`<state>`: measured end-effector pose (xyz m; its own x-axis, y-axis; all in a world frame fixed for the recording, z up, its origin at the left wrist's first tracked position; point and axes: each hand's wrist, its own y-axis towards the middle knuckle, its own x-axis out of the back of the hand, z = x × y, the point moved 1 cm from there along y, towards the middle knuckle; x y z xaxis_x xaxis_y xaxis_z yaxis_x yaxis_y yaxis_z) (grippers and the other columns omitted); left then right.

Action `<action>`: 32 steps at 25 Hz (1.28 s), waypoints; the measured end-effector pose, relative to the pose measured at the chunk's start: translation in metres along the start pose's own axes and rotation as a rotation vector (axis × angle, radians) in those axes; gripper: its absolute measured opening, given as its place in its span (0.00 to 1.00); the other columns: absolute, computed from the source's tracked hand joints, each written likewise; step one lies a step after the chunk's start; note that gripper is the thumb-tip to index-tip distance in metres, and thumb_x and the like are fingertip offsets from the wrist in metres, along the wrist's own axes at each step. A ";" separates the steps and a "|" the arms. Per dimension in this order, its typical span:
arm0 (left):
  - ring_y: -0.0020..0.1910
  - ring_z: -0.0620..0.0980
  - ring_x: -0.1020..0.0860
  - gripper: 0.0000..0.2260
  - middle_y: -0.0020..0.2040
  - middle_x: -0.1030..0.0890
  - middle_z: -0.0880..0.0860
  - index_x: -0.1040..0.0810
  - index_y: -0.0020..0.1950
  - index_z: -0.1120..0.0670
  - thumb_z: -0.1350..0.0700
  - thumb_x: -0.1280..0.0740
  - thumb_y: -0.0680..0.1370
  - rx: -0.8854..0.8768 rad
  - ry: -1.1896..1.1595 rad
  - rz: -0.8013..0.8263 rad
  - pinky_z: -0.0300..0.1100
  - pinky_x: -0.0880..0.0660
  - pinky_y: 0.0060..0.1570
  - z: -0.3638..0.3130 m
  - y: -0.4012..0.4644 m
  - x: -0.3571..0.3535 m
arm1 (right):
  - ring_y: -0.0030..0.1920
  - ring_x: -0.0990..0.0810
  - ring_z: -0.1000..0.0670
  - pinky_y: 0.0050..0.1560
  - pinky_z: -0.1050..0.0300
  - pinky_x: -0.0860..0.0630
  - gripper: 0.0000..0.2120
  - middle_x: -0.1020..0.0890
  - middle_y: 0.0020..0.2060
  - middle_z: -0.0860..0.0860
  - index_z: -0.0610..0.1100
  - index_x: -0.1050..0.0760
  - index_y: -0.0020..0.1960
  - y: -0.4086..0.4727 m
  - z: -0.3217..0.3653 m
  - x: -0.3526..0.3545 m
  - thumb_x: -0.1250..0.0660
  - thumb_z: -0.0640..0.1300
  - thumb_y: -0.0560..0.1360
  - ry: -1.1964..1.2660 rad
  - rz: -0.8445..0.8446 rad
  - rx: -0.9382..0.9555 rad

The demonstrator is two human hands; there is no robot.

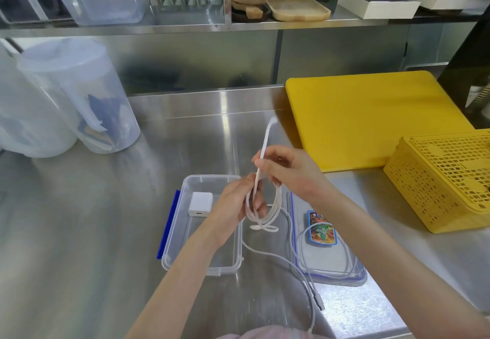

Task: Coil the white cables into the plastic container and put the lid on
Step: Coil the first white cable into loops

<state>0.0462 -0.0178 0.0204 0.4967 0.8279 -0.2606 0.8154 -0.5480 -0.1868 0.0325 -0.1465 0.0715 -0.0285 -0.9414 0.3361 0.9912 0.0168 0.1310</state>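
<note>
1. The left hand [238,202] was above the right edge of the clear plastic container [175,243], its fingers curled round several loops of a flat white cable [277,200].
2. The right hand [289,171] was just above and to the right of it, pinching a straight stretch of the same cable between thumb and fingertips; the free end stuck up past the fingers, blurred.
3. The lowest loops hung down between the container and the lid [342,272].
4. The container sat open on the steel table [79,232], with a small white charger [200,204] inside its far left corner and a blue clip on its left side.
5. The lid lay flat to the right of the container, with a coloured label on it.
6. A second, thinner white cable [297,261] lay loose over the lid and the table, its grey plug [319,301] near the table's front edge.
7. A yellow cutting board [371,118] and a yellow basket [445,179] lay farther right.
</note>
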 end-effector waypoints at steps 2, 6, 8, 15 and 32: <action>0.24 0.46 0.27 0.15 0.20 0.29 0.47 0.30 0.37 0.56 0.55 0.50 0.81 0.013 0.067 0.034 0.36 0.28 0.32 -0.001 -0.002 0.002 | 0.26 0.28 0.61 0.30 0.71 0.30 0.10 0.24 0.24 0.59 0.55 0.23 0.38 0.006 0.010 0.006 0.34 0.41 0.73 0.095 -0.047 0.070; 0.21 0.45 0.32 0.15 0.20 0.31 0.47 0.31 0.38 0.56 0.54 0.49 0.81 0.054 0.045 0.034 0.37 0.29 0.33 0.007 -0.008 0.002 | 0.27 0.29 0.58 0.30 0.68 0.30 0.08 0.26 0.25 0.57 0.50 0.21 0.42 0.020 0.014 0.024 0.37 0.44 0.75 0.514 -0.213 0.005; 0.19 0.43 0.37 0.15 0.19 0.35 0.46 0.31 0.38 0.56 0.54 0.49 0.81 0.069 -0.050 -0.006 0.39 0.32 0.34 0.009 -0.007 0.001 | 0.26 0.31 0.58 0.29 0.67 0.31 0.10 0.28 0.25 0.57 0.50 0.19 0.43 0.014 0.003 0.018 0.39 0.47 0.76 0.491 -0.103 -0.113; 0.18 0.43 0.37 0.14 0.19 0.35 0.46 0.31 0.38 0.57 0.59 0.51 0.80 0.043 -0.108 -0.005 0.38 0.31 0.29 0.003 -0.003 -0.001 | 0.24 0.28 0.62 0.26 0.74 0.34 0.06 0.23 0.22 0.62 0.49 0.21 0.42 -0.009 -0.009 -0.006 0.34 0.39 0.73 0.064 0.179 -0.076; 0.18 0.42 0.43 0.17 0.19 0.41 0.44 0.28 0.33 0.51 0.50 0.46 0.80 0.141 -0.014 0.011 0.40 0.41 0.31 0.016 -0.005 -0.001 | 0.28 0.25 0.63 0.31 0.73 0.30 0.06 0.21 0.30 0.60 0.52 0.23 0.48 -0.004 -0.019 -0.013 0.35 0.43 0.74 0.088 0.113 -0.160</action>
<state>0.0369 -0.0175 0.0068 0.5005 0.8206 -0.2760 0.7596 -0.5691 -0.3148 0.0312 -0.1409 0.0494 0.0888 -0.9624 0.2566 0.9955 0.0771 -0.0552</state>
